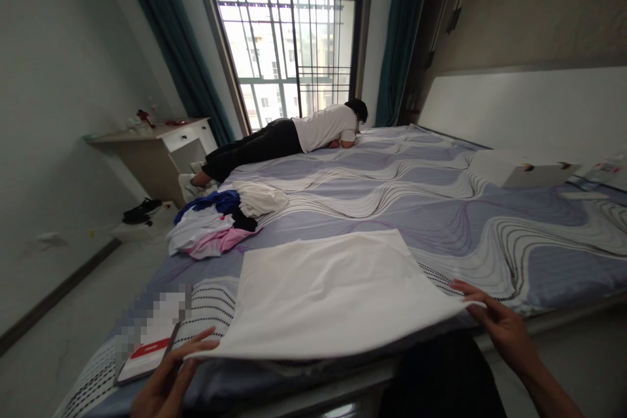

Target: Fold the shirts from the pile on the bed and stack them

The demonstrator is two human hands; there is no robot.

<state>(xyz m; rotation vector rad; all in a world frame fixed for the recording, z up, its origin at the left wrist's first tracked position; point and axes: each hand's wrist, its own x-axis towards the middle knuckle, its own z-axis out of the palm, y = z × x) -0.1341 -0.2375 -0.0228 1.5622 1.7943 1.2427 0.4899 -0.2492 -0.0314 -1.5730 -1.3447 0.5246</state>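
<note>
Left hand, right hand, fingers pinching white cloth, near corners; flat object beside (markings unreadable).

From where I'm standing I can't read a single word or number, not even on the partly blurred red-and-white item on the bed.

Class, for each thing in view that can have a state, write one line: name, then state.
White cloth, spread out, near edge held
Left hand, gripping the near left corner
Right hand, gripping the near right corner
Clothes, loosely heaped, unfolded
Person, lying down
Curtains, drawn aside
Desk drawer, shut
White box, open or closed unclear
</note>
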